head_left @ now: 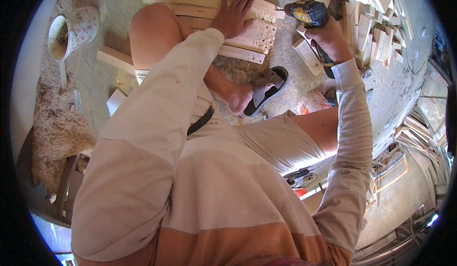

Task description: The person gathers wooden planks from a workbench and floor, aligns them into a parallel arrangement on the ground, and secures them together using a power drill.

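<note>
A panel of pale wooden slats (251, 38) lies at the top middle, with dark holes or specks along its right end. My left hand (233, 14) rests on top of it, fingers spread, holding nothing. My right hand (332, 40) is wrapped round the grip of a yellow and black cordless drill (308, 14). The drill lies on its side in the air, its bit directed left at the panel's right end. Whether the bit touches the wood cannot be made out. Part of the grip is hidden behind my fingers.
Wood offcuts (376, 35) are heaped at the upper right. A stained bucket (85, 24) lies tipped at the upper left, near sawdust (57, 123). My sandalled foot (266, 89) is just below the panel; another stained container (314, 102) sits right of it.
</note>
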Demonstrator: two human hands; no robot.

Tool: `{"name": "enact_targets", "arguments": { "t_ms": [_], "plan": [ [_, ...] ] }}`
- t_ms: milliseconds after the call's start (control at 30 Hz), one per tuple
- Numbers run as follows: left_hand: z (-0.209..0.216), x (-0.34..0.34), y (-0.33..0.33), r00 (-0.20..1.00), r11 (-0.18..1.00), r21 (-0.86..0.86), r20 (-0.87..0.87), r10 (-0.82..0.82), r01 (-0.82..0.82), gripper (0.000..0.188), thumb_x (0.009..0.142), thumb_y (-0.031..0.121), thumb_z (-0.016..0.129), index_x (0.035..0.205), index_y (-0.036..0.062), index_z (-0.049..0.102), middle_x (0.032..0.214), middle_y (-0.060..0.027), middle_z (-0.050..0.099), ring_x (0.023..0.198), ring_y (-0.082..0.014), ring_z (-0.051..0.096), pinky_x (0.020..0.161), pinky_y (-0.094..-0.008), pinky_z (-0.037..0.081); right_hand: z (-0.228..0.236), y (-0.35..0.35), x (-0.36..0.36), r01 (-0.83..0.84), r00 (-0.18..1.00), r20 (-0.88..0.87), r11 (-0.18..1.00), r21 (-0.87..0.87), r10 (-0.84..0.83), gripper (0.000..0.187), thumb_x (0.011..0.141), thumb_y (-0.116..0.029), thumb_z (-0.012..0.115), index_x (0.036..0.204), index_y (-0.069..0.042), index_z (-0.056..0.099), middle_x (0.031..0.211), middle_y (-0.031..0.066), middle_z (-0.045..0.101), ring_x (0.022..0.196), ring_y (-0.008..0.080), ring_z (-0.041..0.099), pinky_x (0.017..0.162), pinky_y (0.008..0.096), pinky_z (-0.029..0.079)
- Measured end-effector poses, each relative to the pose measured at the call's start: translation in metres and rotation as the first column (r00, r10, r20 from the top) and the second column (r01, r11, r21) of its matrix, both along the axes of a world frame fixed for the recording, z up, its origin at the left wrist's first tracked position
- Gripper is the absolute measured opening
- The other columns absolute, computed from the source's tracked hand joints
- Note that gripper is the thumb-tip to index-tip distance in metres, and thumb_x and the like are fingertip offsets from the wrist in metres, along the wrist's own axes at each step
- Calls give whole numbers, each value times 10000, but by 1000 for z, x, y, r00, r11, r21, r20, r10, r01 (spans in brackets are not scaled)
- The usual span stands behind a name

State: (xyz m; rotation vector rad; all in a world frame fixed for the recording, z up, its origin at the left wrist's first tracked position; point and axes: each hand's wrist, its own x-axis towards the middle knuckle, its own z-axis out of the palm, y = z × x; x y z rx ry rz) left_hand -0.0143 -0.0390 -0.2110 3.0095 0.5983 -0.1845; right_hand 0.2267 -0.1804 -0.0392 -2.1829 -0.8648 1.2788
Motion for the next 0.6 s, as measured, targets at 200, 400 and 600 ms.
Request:
{"name": "enact_targets", "arguments": {
  "t_ms": [200,400,600],
  "plan": [
    [-1,1,-3,1000,1000,-27,22,7,-6,805,1034,605,417,1639,93,277,1708,-109,233,1588,-278,176,1211,-752,66,-9,-6,-5,2,995,96,999,-47,3,209,759,-137,770,899,18,752,674,98,725,542,158,690,524,305,551],
    [1,3,-3,999,1000,-18,41,0,0,809,1033,598,427,1634,76,281,1703,-118,240,1590,-284,167,1210,-753,59,-21,-12,3,-72,987,146,996,58,63,198,743,-125,775,865,27,741,657,104,716,543,185,700,527,329,562],
    [6,2,-1,1000,998,-69,26,4,-3,815,1030,582,446,1634,62,275,1697,-124,253,1590,-301,162,1205,-756,76,1,-4,-22,80,995,57,993,83,-85,158,718,-53,760,816,53,696,650,129,701,552,194,706,524,341,574]
  ]
}}
